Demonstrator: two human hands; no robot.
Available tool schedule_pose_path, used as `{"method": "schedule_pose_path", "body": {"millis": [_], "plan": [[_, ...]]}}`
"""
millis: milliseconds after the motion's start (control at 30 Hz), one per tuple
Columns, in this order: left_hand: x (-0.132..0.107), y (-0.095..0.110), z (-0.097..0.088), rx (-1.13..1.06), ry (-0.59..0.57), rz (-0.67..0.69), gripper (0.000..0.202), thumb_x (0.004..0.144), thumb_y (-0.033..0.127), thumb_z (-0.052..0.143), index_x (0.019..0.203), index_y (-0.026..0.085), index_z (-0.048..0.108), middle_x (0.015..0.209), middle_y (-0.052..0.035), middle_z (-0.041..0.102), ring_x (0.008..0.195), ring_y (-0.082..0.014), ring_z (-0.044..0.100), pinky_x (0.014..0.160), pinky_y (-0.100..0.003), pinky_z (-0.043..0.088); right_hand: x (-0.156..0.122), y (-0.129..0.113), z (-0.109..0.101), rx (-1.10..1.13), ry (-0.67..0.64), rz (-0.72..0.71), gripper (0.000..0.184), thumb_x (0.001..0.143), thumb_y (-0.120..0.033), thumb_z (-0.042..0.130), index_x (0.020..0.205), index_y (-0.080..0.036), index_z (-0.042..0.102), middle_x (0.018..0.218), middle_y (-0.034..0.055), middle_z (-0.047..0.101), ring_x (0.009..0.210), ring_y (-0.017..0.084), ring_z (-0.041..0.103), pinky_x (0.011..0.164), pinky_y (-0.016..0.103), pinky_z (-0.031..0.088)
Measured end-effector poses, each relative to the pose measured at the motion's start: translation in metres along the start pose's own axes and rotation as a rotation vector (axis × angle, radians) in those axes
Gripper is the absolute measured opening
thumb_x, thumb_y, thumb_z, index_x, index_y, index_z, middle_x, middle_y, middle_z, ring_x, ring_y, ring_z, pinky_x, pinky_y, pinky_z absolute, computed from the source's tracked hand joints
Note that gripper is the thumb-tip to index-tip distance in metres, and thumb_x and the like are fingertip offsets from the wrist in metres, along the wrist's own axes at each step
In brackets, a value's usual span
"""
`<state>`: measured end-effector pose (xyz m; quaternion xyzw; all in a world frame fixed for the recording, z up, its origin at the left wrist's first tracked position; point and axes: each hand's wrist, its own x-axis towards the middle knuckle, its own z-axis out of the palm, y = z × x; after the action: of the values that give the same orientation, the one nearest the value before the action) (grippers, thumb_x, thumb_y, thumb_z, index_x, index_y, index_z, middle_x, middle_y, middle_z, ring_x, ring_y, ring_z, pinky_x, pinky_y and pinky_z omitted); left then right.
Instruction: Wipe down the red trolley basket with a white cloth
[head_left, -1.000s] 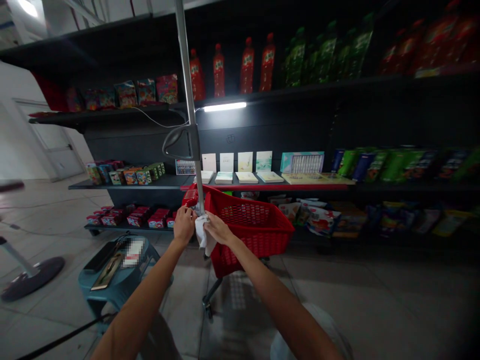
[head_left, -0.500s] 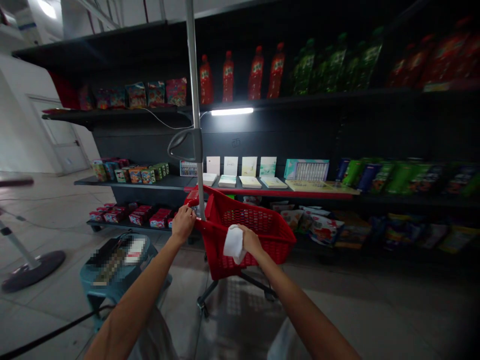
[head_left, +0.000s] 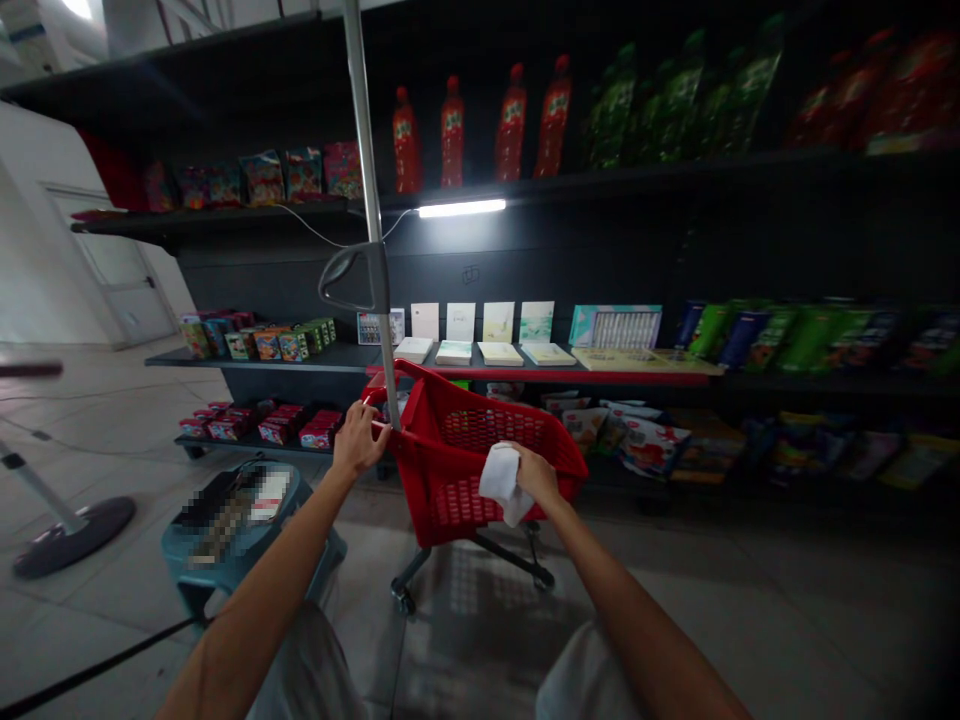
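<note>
A red plastic shopping cart point(head_left: 465, 470) stands on wheels in front of me, with a tall grey metal pole point(head_left: 367, 200) rising from its near left corner. My left hand point(head_left: 358, 440) is closed on the cart's rim at the base of that pole. A crumpled white cloth point(head_left: 501, 480) is gripped in my right hand point(head_left: 538, 475), which presses it against the cart's near side wall, toward its right end.
Dark store shelves point(head_left: 645, 170) behind the cart carry red and green bottles, snack packets, notebooks and boxes. A teal stool point(head_left: 240, 530) with items on top stands to the left, a round stand base point(head_left: 71, 525) farther left. Tiled floor lies around the cart.
My right hand has carried the cloth from the pole's base rightward along the cart's side. The left hand has stayed on the rim by the pole. The cart has turned slightly.
</note>
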<state>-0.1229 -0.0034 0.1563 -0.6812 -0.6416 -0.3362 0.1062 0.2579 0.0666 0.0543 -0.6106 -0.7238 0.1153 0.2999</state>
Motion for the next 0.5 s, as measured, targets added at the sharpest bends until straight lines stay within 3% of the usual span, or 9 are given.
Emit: {"method": "schedule_pose_path", "body": {"millis": [100,200,367,433,500], "plan": [[-0.006,-0.003,0.005,-0.021,0.034,0.035,0.038,0.095,0.049,0.06,0.123,0.024,0.059,0.141,-0.0165,0.053,0.151,-0.0319,0.034,0.117,-0.048,0.044,0.01,-0.001,-0.003,0.227,0.067,-0.014,0.052,0.087,-0.017,0.049,0.133,-0.025,0.072,0.13,0.0094,0.073,0.115,0.026,0.07,0.096,0.034,0.053],[-0.013,-0.005,0.016,-0.042,0.108,0.037,0.039,0.097,0.049,0.057,0.125,0.022,0.057,0.145,-0.018,0.05,0.156,-0.0332,0.026,0.122,-0.051,0.037,0.027,-0.013,-0.017,0.402,0.252,-0.023,0.051,0.081,-0.014,0.047,0.123,-0.016,0.076,0.124,0.0138,0.074,0.113,0.025,0.068,0.101,0.035,0.051],[-0.02,-0.003,0.037,-0.068,0.241,0.051,0.04,0.1,0.049,0.052,0.127,0.02,0.055,0.149,-0.0179,0.045,0.158,-0.0363,0.021,0.12,-0.06,0.037,0.053,-0.069,-0.039,0.517,0.629,-0.152,0.05,0.078,-0.011,0.048,0.119,-0.018,0.076,0.118,0.0123,0.068,0.107,0.025,0.064,0.104,0.04,0.049],[-0.021,-0.002,0.042,-0.057,0.268,0.075,0.039,0.1,0.048,0.051,0.126,0.02,0.055,0.147,-0.0178,0.046,0.157,-0.0369,0.023,0.12,-0.061,0.037,0.052,-0.095,-0.031,0.539,0.619,-0.258,0.051,0.078,-0.007,0.046,0.117,-0.021,0.075,0.117,0.0101,0.066,0.108,0.023,0.063,0.107,0.04,0.047],[-0.021,0.0,0.045,-0.048,0.279,0.083,0.038,0.1,0.047,0.052,0.127,0.021,0.054,0.146,-0.0178,0.047,0.157,-0.0371,0.024,0.119,-0.06,0.04,0.045,-0.113,-0.011,0.524,0.414,-0.407,0.048,0.078,-0.004,0.046,0.112,-0.021,0.075,0.111,0.0087,0.066,0.105,0.021,0.063,0.107,0.039,0.047]]}}
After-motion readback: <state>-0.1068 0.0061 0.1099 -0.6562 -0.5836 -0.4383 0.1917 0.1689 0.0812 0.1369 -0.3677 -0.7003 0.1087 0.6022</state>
